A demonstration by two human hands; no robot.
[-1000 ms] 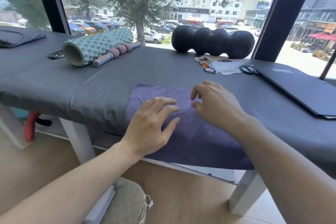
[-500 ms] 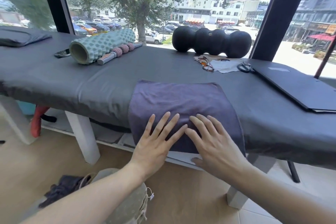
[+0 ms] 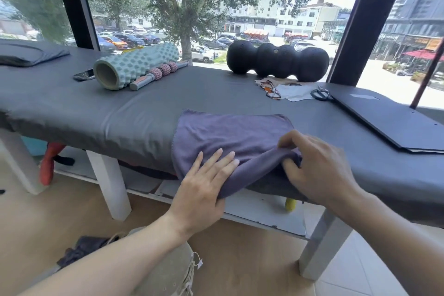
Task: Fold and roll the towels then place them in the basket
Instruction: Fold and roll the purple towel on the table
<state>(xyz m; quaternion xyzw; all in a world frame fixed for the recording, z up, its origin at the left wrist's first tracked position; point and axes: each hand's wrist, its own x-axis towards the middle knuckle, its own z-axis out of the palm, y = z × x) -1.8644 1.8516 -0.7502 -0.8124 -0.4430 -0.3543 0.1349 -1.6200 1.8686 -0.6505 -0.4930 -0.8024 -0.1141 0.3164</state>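
Observation:
A purple towel (image 3: 225, 134) lies spread over the near edge of the grey massage table (image 3: 134, 113), its front part hanging down. My left hand (image 3: 204, 187) rests flat on the towel's lower left part, fingers straight. My right hand (image 3: 314, 166) pinches the towel's lower right corner, which is lifted and bunched at the table's edge. A beige fabric basket (image 3: 168, 269) stands on the floor below my left arm, with a dark cloth (image 3: 84, 247) beside or in it; I cannot tell which.
At the table's back lie a green foam roller (image 3: 134, 65), a pink massage stick (image 3: 158, 73), a phone (image 3: 84, 75), a black peanut roller (image 3: 278, 60), glasses (image 3: 272, 89), scissors (image 3: 320, 94) and a black folder (image 3: 394, 118). White table legs (image 3: 108, 182) stand below.
Both hands slid down the towel toward its front edge. My right hand has since curled and lifted the lower right corner, while my left stays flat.

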